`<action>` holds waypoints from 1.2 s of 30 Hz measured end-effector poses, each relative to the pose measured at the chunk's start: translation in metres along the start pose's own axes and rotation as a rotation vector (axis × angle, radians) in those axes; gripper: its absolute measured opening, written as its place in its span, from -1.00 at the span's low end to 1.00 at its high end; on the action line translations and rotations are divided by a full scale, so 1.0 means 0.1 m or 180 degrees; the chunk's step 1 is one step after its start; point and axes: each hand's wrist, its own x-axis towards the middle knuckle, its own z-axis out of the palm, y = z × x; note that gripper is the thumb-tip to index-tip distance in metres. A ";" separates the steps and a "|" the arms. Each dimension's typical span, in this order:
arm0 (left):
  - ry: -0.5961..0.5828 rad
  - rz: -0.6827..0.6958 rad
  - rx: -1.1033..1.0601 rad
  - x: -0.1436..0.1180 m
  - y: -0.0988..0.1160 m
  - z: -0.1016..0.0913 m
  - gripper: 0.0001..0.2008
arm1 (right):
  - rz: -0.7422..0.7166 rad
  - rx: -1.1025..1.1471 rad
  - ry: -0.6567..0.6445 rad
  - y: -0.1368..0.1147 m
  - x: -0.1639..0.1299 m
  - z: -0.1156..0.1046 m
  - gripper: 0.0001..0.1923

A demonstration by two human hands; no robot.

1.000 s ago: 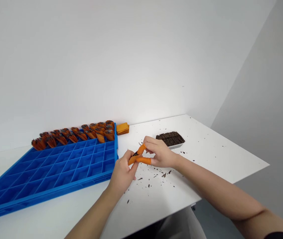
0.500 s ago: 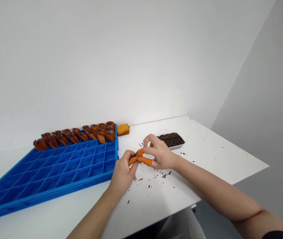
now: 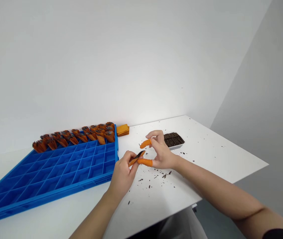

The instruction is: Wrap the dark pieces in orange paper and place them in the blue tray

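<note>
Here we are mid-assembly at the white counter (image 3: 206,156): the left hand (image 3: 122,174) pinches a small orange sleeve with a dark strip (image 3: 137,157) poking from its top, held just above the counter between the two hands. The right hand (image 3: 161,153) holds nothing, its fingers spread apart, orange cots on the forefinger and thumb; the thumb tip sits right beside the piece, the forefinger lifted clear. By the look of it, the strip is going into the sleeve and is not yet fully home. The next move, I'd judge, calls for a careful pinch from the right to seat the strip, then a carry left to the blue compartment tray (image 3: 56,172), where finished orange pieces (image 3: 76,136) line the far row. More dark strips (image 3: 173,138) wait in a shallow dish beyond the right hand, a stack of flat orange sleeves (image 3: 123,129) lies by the tray's corner, and dark crumbs (image 3: 161,173) litter the counter. Compared with half a second ago, the right forefinger has let go and risen off the piece; the left grip has stayed put.
</note>
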 end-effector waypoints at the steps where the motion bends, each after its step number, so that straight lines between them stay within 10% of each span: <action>1: -0.0017 0.0000 0.0009 -0.01 0.00 0.00 -0.87 | 0.0056 0.0091 -0.0040 0.01 0.01 0.00 -0.53; 7: -0.0099 -0.0045 0.0009 -0.01 -0.04 0.02 -0.87 | 0.0021 0.0598 -0.0392 0.06 0.03 0.02 -0.82; 20: 0.0436 0.0237 0.0019 -0.06 -0.09 0.13 -0.74 | 0.0692 0.0476 -0.0189 0.01 0.49 -0.12 -0.79; 31: -0.0164 0.0615 0.0282 -0.09 -0.07 0.08 -0.88 | 0.1970 0.0501 -0.1001 0.01 1.62 1.34 -0.86; 36: -0.0028 0.0549 0.0238 -0.08 -0.06 0.03 -0.87 | 0.1831 -0.0319 -0.1465 0.01 1.81 1.78 -0.95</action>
